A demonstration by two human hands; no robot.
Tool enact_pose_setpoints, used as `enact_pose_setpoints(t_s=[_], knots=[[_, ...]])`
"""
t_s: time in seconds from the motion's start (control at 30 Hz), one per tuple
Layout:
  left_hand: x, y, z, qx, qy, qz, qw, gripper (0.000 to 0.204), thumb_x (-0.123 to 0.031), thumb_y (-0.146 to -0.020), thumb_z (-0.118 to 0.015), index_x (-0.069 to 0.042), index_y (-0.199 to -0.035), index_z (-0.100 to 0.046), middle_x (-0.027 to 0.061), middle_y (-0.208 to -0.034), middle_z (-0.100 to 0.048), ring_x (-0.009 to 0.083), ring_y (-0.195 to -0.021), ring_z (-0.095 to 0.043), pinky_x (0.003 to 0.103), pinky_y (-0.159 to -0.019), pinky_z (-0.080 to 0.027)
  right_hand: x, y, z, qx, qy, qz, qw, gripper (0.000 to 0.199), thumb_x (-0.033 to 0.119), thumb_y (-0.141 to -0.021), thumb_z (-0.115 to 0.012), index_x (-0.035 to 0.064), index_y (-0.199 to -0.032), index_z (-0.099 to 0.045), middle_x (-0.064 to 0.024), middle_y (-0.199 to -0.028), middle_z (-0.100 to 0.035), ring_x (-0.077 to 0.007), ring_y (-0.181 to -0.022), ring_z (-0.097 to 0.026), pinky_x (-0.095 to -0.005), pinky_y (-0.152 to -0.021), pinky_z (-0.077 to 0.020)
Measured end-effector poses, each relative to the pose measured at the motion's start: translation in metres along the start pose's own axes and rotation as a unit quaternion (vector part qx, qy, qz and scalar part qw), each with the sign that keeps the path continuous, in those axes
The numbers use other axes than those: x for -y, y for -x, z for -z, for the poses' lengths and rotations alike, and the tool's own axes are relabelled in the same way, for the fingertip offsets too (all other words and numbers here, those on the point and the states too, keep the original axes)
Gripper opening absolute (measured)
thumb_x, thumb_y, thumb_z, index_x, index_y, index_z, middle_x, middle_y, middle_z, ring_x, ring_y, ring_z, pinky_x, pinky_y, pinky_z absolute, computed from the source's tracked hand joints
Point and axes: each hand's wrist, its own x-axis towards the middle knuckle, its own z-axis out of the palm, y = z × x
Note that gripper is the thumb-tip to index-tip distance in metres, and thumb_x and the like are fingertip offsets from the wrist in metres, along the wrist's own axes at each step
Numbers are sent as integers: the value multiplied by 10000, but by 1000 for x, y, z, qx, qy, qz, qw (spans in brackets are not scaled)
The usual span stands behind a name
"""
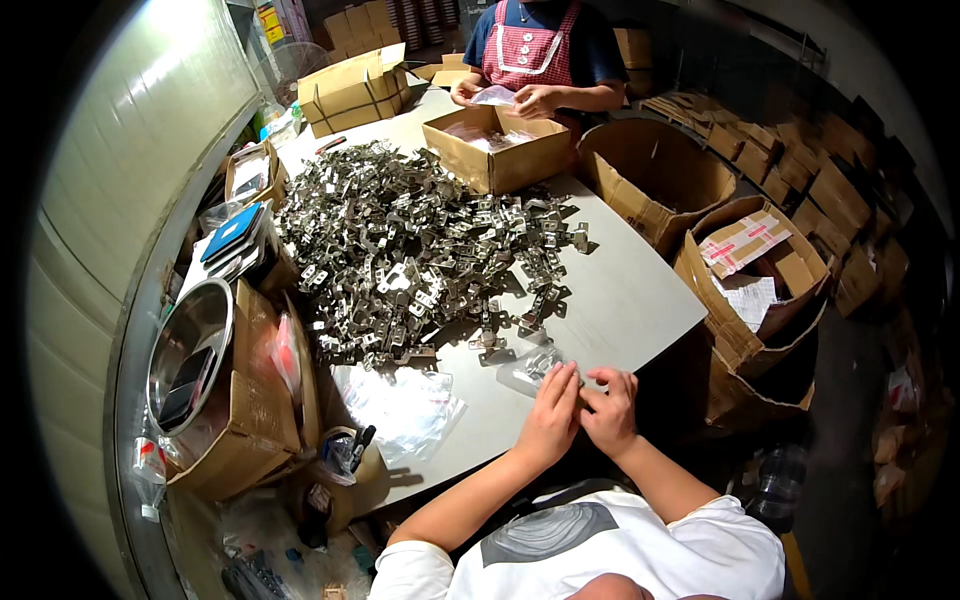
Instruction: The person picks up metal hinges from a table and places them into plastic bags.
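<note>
Both hands together at the near edge of the grey tabletop (620,290): left hand (553,412) and right hand (610,410) pinch a small clear plastic bag (530,368) holding metal parts. Big heap of stamped silver metal hinges (410,250) lies just beyond; loose clear bags (400,400) lie left.

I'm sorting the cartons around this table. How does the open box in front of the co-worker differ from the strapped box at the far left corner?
The open box has its flaps up and shows clear bags inside; the strapped box is bound with dark straps, with one flap lifted. The open box touches the pile of metal brackets; the strapped box sits clear of it. Both are brown cardboard on the table.
</note>
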Motion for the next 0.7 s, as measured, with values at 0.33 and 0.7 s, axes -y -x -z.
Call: enact_pose_setpoints(t_s=[0.33, 0.7], knots=[[-3, -10, 13, 70, -4, 21, 997, 648, 73, -707, -585, 62, -1339, -441, 207, -1460, -376, 419, -1371, -328, 443, -1078, -369, -14, -3, 7, -50, -24, 186, 981, 163, 185, -634, -778, 163, -759, -675, 43, -1056, -565, -187, -999, -477, -389, -867, -334], [-19, 15, 3, 9, -39, 61, 997, 579, 133, -660, -557, 11, -1226, -566, 158, -1315, -546, 337, -1256, -501, 396, -995, -471, -46, -29, -15, 177, -151, -119, 965, 439, 167, -624, -816, 97, -961, -543, -148, -1111, -469, -341, -1049, -482, -419, -883, -412]])
